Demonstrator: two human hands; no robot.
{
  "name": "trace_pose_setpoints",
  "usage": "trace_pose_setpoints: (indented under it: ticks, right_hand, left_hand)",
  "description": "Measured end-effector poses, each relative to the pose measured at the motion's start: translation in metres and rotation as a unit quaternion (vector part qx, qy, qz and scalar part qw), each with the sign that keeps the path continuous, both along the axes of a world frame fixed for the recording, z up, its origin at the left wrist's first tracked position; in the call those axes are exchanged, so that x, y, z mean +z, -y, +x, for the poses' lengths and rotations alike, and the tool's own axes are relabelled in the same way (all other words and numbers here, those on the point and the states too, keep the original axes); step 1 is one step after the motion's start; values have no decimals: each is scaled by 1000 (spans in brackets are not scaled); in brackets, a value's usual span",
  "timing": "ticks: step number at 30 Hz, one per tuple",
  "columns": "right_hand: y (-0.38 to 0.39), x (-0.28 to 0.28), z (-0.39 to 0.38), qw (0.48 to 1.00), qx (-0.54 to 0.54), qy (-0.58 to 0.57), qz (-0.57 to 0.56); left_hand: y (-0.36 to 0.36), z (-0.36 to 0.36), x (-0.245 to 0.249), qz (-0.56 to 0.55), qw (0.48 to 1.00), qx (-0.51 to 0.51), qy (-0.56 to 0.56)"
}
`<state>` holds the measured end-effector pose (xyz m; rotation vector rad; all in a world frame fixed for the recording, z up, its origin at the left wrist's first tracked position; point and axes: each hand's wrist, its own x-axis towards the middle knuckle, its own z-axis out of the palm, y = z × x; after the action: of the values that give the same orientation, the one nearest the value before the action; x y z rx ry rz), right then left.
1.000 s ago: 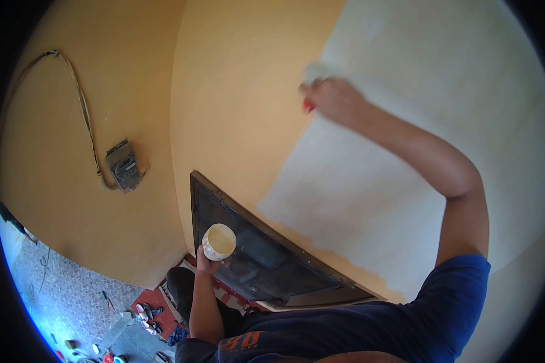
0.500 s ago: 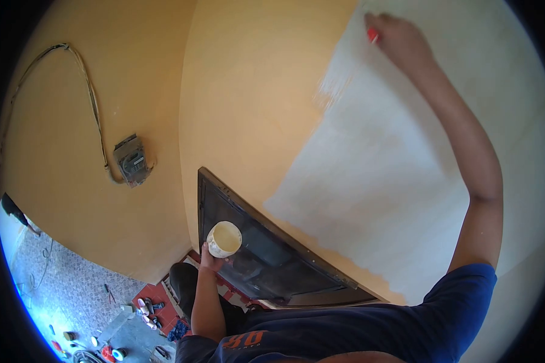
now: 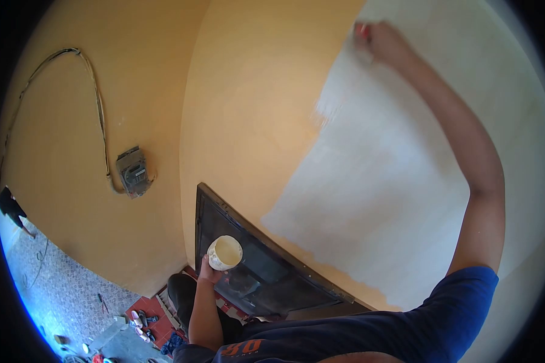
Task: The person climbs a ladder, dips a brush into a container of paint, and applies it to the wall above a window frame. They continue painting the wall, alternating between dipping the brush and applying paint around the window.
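At the top of the view, my right hand [image 3: 386, 46] is closed on a paintbrush, whose red handle [image 3: 362, 30] shows; motion blurs the hand and the bristles cannot be made out. It is up against the wall, near the edge between the white paint [image 3: 399, 157] and the yellow surface [image 3: 254, 115]. Streaky brush marks run along that edge. Lower down, my left hand [image 3: 209, 272] grips a paint tub [image 3: 215, 259] by its side. The tub is tilted slightly, with pale paint smeared on it and inside it.
Under the tub stands a dark framed panel [image 3: 266, 251] against the wall. An electricity meter [image 3: 133, 172] with a looped cable [image 3: 97, 97] hangs on the left wall. Shoes [image 3: 140, 323] rest on red tiles [image 3: 160, 330] below. Another person [image 3: 11, 206] is partly visible at far left.
My right hand has shifted slightly left and down along the paint edge, and the red handle has turned. The left hand still holds the tub. The camera view has tilted slightly upward.
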<state>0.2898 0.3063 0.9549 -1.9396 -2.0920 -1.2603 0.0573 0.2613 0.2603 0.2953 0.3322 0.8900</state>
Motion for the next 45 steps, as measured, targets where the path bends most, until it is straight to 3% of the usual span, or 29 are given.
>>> trace_pose_setpoints:
  ticks: [1, 2, 4, 6, 8, 10, 11, 12, 13, 15, 16, 18, 20, 21, 23, 27, 31, 34, 38, 40, 43, 44, 45]
  right_hand:
    - [12, 25, -19, 995, -31, 57, 72]
    - [17, 38, -25, 995, -32, 57, 74]
    - [19, 58, -30, 971, 76, 156, 167]
    - [-12, 32, 14, 983, 42, 155, 86]
    - [-6, -34, 21, 976, 35, 208, -60]
    - [10, -99, 7, 965, 54, 189, -174]
    - [15, -122, 9, 956, 142, 140, -217]
    - [24, -130, -5, 960, 101, 75, -249]
    - [27, -123, -7, 962, 102, 83, -241]
    - [28, -96, -11, 969, 158, -50, -183]
    - [28, -66, -17, 977, 128, -81, -150]
    - [20, -2, -5, 981, 164, -98, -27]
    - [32, 71, -14, 988, 127, -45, 75]
    - [34, 104, -10, 978, 160, 11, 130]
    - [40, 160, -9, 956, 129, 112, 241]
    - [23, 236, 2, 953, 25, 143, 267]
    - [2, 241, 7, 938, -30, 200, 282]
    - [-20, 224, 23, 929, 13, 229, 290]
    - [-17, 116, 11, 964, 39, 241, 107]
    - [-3, 59, 6, 980, 109, 165, -31]
    - [15, 41, -12, 990, 70, 104, -68]
    - [11, 58, -6, 990, 122, 69, -10]
    - [3, 88, 4, 993, 98, 40, 61]
  left_hand:
    - [1, 0, 4, -28, 1000, 3, -6]
    - [1, -1, 8, -55, 998, 5, -13]
    - [2, -5, 7, -44, 999, 7, -21]
    - [1, -3, 5, -29, 999, 7, -23]
    - [0, -4, 2, -1, 1000, -7, 22]
    - [-2, -2, -1, -6, 1000, -5, 20]
    - [-2, -2, -3, -14, 1000, -1, 13]
    - [-1, -1, -5, -8, 1000, 0, 18]
    - [0, -2, -7, 18, 1000, 3, 19]
    - [0, 0, -7, 49, 999, 6, 17]
    - [-1, 0, -10, 53, 999, -1, 4]
    - [-2, 1, -11, 22, 1000, -2, -6]
    - [-2, 1, -10, 32, 999, -1, -7]
    - [-3, 1, -8, 13, 1000, -7, 3]
    - [-5, 2, -10, -4, 1000, -10, 17]
    - [-6, 7, -10, 8, 1000, -26, 3]
    - [-5, 3, -13, 26, 998, -47, 14]
    - [-6, 10, -14, 16, 999, -35, 4]
    - [-10, 10, -17, 31, 999, -25, -4]
    - [-12, 13, -20, 9, 1000, -19, 4]
    - [-8, 3, -5, 14, 999, -27, -9]
    - [-9, 3, -8, 13, 1000, -23, -5]
    - [-10, 1, -12, 10, 1000, -17, -1]
